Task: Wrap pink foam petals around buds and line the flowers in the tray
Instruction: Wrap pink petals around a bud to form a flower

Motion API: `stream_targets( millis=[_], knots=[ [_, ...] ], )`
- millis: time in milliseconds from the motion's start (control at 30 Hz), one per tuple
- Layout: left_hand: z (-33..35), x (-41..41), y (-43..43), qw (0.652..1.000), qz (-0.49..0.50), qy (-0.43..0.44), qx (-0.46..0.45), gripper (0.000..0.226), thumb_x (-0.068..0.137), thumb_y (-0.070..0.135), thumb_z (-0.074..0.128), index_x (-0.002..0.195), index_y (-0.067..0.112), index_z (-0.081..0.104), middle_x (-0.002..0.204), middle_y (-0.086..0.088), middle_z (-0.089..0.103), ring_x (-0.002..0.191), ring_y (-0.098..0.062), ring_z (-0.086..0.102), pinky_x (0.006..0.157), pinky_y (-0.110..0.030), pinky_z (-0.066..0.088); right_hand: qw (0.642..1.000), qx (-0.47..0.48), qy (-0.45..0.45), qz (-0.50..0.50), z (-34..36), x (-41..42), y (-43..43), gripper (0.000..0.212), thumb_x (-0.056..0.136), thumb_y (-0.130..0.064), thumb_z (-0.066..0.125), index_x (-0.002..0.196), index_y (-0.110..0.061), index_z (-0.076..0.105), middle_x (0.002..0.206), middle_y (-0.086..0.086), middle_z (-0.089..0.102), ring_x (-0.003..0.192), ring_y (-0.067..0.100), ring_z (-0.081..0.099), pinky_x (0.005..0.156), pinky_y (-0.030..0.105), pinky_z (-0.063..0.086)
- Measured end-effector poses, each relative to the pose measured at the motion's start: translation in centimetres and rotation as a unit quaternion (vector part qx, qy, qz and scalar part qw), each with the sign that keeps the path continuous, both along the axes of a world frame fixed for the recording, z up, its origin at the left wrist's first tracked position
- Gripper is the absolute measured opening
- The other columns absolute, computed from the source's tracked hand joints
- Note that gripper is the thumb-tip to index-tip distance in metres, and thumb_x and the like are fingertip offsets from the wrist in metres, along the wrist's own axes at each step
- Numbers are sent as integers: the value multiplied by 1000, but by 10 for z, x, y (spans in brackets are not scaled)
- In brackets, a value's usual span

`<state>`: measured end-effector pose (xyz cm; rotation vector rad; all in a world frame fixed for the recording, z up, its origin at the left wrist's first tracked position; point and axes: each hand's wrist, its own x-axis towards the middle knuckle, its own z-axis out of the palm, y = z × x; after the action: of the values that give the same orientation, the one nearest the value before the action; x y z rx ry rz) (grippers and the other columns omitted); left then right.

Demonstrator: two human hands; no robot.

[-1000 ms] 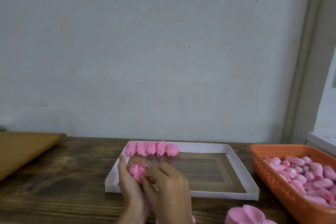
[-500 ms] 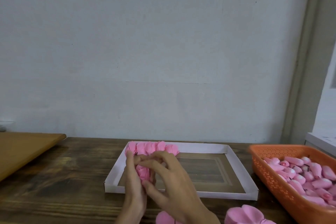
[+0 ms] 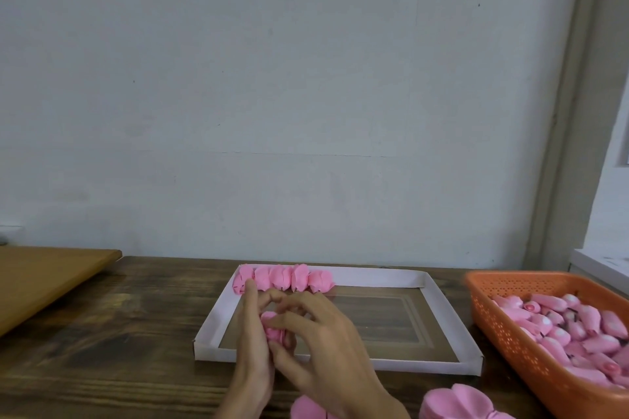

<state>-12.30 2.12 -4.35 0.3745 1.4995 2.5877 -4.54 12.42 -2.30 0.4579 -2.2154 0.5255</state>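
**Closing the petal wrap with both hands on one flower**

Working from the hands outward: my left hand [image 3: 253, 347] stands edge-up with its fingers reaching away from me, and the half-wrapped flower [image 3: 272, 326] sits against its palm side. My right hand [image 3: 323, 347] comes in from the other side, thumb and curled fingers pinching the pink foam, so both hands are clamped on the same flower. It is held just above the near left part of the tray [image 3: 374, 364]. I cannot see the bud itself; the foam and fingers hide it.

To do this step well, I would let the left hand act as the steady backstop and have the right fingers draw the petal edge round snugly, overlapping it. Foam of this kind probably springs back, so I judge the pinch should stay at the base until the wrap sits firm. Squeezing the top would likely flatten it.

Just beyond the left fingertips, the row of finished flowers [image 3: 282, 278] lies along the tray's far wall, five or so, touching one another. The next free place is at the end of that row, out past the right hand's knuckles, so a short forward reach should do.

Near the right wrist lie the loose petals [image 3: 456, 401], and farther out on that side the orange basket [image 3: 510, 343] holds the buds [image 3: 578, 333].
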Motion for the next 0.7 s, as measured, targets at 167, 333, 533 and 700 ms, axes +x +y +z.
stream_targets(
  millis=[167,333,533,700],
  knots=[
    [-1,-1,-2,1000,10,21,-20,97,74,96,50,90,2,70,74,-17,65,55,-21,56,50,-28,42,999,-19,-39,29,2,-3,2,28,88,-30,70,115,-33,71,124,-24,63,110,7,59,90,27,52],
    [6,6,-3,995,-14,59,-78,101,64,105,39,99,19,78,80,-9,76,54,-14,64,49,-23,51,990,-38,-125,60,3,-5,11,57,86,-39,68,140,-46,51,133,-36,54,123,-1,49,102,23,45],
    [6,12,3,986,-14,45,-161,79,78,90,17,112,45,72,106,11,79,84,-2,75,56,-21,51,985,-18,-169,41,7,-10,21,57,77,-41,72,133,-43,60,99,-43,53,109,4,46,94,26,48],
    [7,15,8,988,-16,48,-144,80,79,83,23,124,35,69,101,2,81,87,-10,77,63,-26,54,980,-25,-191,46,9,-8,23,43,77,-33,78,118,-28,65,111,-12,66,103,7,55,86,26,45]
  ],
)
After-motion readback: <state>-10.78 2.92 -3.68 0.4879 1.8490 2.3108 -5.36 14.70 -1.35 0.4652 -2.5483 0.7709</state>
